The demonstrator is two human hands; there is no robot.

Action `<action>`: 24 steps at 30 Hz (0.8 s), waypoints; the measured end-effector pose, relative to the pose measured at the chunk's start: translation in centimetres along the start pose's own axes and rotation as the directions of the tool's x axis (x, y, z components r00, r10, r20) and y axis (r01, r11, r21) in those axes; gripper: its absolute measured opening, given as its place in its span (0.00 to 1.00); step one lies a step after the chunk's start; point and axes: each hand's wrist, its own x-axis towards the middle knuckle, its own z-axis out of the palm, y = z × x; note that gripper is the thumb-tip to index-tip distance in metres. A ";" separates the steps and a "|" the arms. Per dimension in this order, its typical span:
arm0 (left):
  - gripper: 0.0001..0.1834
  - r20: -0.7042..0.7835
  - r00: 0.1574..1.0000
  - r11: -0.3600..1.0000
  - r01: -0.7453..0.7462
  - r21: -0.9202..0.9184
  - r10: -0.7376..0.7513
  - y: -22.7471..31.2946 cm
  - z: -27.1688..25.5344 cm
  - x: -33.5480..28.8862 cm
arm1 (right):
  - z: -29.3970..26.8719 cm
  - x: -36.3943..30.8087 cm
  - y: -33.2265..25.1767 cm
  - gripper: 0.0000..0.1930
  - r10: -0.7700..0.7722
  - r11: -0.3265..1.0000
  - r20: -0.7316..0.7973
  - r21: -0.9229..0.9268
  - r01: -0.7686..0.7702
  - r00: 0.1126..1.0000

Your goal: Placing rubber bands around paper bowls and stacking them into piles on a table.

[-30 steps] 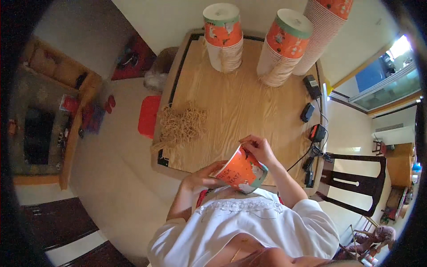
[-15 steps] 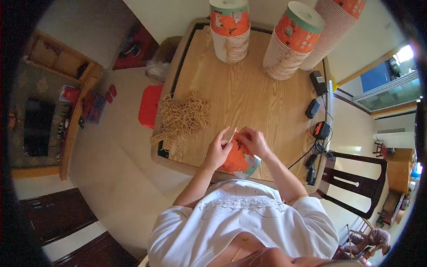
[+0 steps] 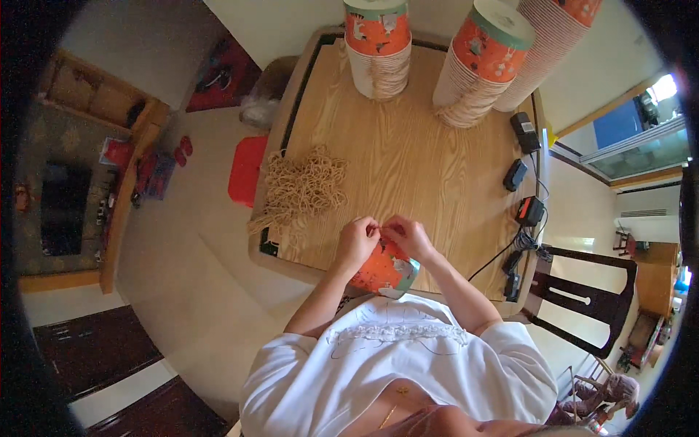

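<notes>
My left hand (image 3: 357,243) and my right hand (image 3: 409,237) meet fingertip to fingertip over the near edge of the wooden table (image 3: 429,175). Just below them, against my body, is an orange paper cup (image 3: 384,270) with a teal rim, lying tilted; both hands rest on its upper side. The fingers pinch something small and thin between them; it is too small to make out. A heap of tan rubber bands (image 3: 304,183) lies on the table to the left of my left hand.
Three tall stacks of orange paper cups (image 3: 378,45) (image 3: 477,62) (image 3: 553,33) stand at the table's far side. Black chargers and cables (image 3: 526,175) lie along the right edge. A dark chair (image 3: 582,298) stands at the right, a red stool (image 3: 247,169) at the left.
A second ago I held the cup up in both hands. It has since come down against my body, and both hands have closed together above it at the table edge.
</notes>
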 end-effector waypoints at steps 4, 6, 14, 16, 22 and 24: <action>0.05 0.049 0.996 0.996 0.067 0.060 -0.070 0.1 0.1 0.0 | 0.2 -0.2 0.6 0.06 -0.047 0.999 -0.033 0.015 0.048 0.998; 0.05 0.044 0.996 0.995 0.069 0.075 -0.072 0.2 0.3 -0.1 | 0.3 -0.2 0.7 0.07 -0.089 0.996 -0.040 -0.005 0.089 0.995; 0.08 0.024 0.989 0.989 0.146 0.022 -0.147 -1.9 0.5 -0.5 | -0.3 -0.3 2.0 0.05 -0.011 0.996 -0.025 0.087 0.013 1.000; 0.09 0.121 0.984 0.934 0.161 -0.320 -0.129 -1.6 -0.4 -0.2 | -0.4 -0.2 2.9 0.05 0.005 0.978 0.026 0.208 -0.010 1.000; 0.07 0.236 0.966 0.968 0.157 -0.197 -0.109 2.1 -3.1 -1.4 | -0.8 -1.0 1.9 0.05 -0.037 0.955 0.083 0.296 0.011 0.996; 0.06 0.234 0.966 0.986 0.133 -0.104 -0.106 2.3 -3.0 -2.0 | -0.6 -1.3 1.4 0.05 -0.055 0.956 0.080 0.291 0.030 0.995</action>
